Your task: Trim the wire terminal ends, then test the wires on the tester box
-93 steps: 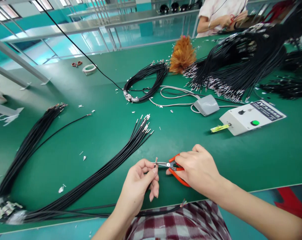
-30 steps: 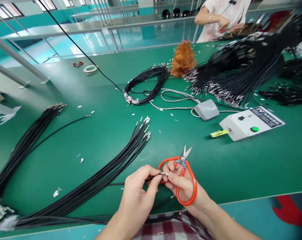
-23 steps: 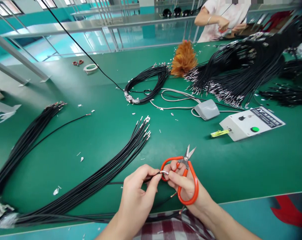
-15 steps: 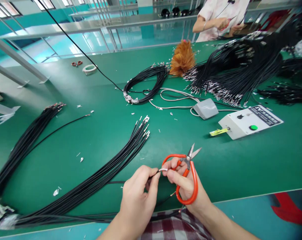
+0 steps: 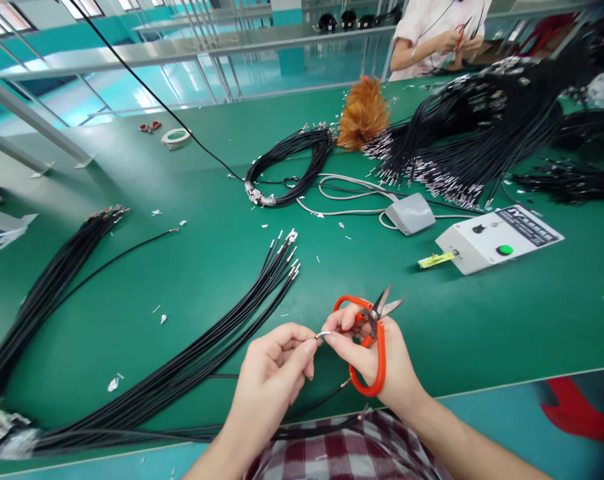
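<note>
My left hand [image 5: 272, 373] is closed, pinching a black cable close to its stripped end. The pale, whitish tip of the cable [image 5: 324, 334] bridges the small gap to my right hand [image 5: 365, 357], whose thumb and forefinger meet its far end. Hooked in my right hand is a pair of scissors [image 5: 381, 360] with red handles, its blades apart and pointing away from me. Left of my hands lies a bundle of black cables [image 5: 217, 343] with pale stripped ends. Another loose cable end with bare copper [image 5: 346, 383] shows just under my right hand.
A second cable bundle [image 5: 52, 287] lies at the left. Farther back are a coiled bundle [image 5: 287, 143], an orange fluffy duster [image 5: 363, 115], a grey pedal [image 5: 410, 214] and a white box with a green button [image 5: 499, 237]. Cables heap [image 5: 462, 133] before a co-worker [image 5: 422, 40] holding red-handled scissors.
My left fingers have shifted slightly and uncurled a little around the cable. My right hand and the scissors have turned slightly. The view has moved a little.
</note>
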### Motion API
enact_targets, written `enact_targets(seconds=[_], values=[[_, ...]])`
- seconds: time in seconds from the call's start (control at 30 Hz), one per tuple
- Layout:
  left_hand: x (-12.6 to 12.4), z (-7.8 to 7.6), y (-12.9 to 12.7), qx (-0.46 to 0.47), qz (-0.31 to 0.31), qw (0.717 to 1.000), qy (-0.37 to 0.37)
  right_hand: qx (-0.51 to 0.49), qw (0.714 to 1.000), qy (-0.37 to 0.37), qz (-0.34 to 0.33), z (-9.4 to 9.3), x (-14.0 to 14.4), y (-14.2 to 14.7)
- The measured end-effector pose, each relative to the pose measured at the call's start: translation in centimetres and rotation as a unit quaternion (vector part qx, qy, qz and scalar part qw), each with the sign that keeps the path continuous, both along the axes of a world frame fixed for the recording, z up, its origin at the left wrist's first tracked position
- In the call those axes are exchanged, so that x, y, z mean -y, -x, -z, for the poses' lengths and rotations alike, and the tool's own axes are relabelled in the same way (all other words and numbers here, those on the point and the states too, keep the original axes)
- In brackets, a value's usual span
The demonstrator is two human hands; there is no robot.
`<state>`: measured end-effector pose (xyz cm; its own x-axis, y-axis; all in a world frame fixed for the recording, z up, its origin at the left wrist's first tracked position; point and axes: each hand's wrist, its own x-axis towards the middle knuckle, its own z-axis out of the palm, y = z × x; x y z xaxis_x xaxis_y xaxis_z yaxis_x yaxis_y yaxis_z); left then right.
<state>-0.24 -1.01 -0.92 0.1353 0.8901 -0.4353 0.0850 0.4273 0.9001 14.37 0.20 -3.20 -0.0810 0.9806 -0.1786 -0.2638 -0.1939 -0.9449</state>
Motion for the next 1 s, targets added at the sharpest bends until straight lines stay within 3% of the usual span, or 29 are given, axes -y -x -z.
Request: enact_targets(seconds=[0.1,0.2,0.33,0.4,0.73,1.0], values=[[-0.4,0.1,0.5,0.050,-0.017,0.998,0.021,0.037,0.999,0.005,-0.013,0.1,-0.3,-0.6],[-0.5,0.2,0.8,0.076,-0.037,0.996,0.030,0.145,0.987,0.013,-0.073,0.4,-0.3,-1.9],[-0.6,0.0,0.9,0.080,-0.047,0.995,0.039,0.382,0.906,-0.042,-0.177,0.2,-0.1,-3.4],[-0.7,-0.2,0.8,0.069,-0.048,0.996,0.043,0.437,0.873,-0.056,-0.208,-0.2,0.0,-3.5],[-0.9,-0.8,0.4,0.022,-0.054,0.997,0.055,0.381,0.867,0.037,-0.317,-0.2,-1.0,-3.5],[-0.8,-0.9,0.2,0.016,-0.034,0.999,0.028,0.275,0.879,0.091,-0.380,-1.0,-1.7,-3.0]])
